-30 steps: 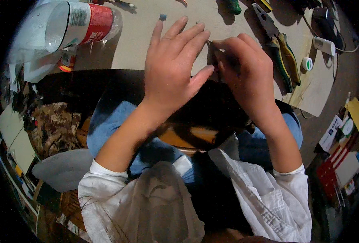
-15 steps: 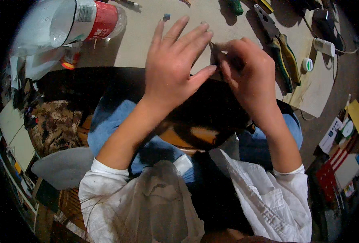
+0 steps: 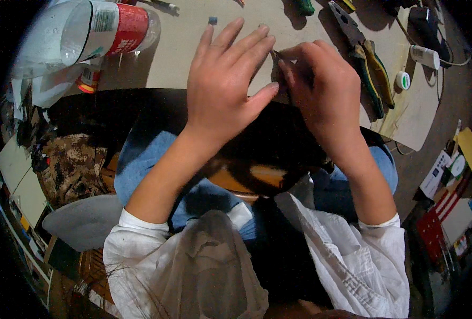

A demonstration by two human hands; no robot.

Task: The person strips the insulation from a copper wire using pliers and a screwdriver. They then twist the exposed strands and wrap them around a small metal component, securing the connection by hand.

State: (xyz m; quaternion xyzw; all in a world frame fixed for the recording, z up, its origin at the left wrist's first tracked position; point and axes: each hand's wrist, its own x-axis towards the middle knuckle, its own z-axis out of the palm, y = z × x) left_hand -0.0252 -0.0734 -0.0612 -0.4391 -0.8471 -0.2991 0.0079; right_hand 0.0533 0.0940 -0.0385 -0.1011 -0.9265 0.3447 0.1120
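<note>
My left hand (image 3: 220, 82) lies with its fingers stretched out and apart over the near edge of the pale tabletop (image 3: 174, 56). To its right, my right hand (image 3: 329, 80) is curled, thumb and forefinger pinched together close to the left fingertips. A thin dark tip shows at that pinch, too small to name, and the rest is hidden by the fingers. Just beyond the left fingertips sits a small blue piece (image 3: 212, 20). Pliers (image 3: 371, 69) with green-and-yellow handles lie to the right of my right hand.
A large clear plastic bottle (image 3: 100, 32) with a red and white label lies at the far left. A white round cap (image 3: 403, 80) and a white plug-like piece (image 3: 425, 56) with a cable are at the right. A green-handled tool (image 3: 305, 6) lies at the back.
Both hands stay close together, with the right thumb and forefinger shifted slightly. The whole view has moved a little, so the table things appear slightly further left and up.
</note>
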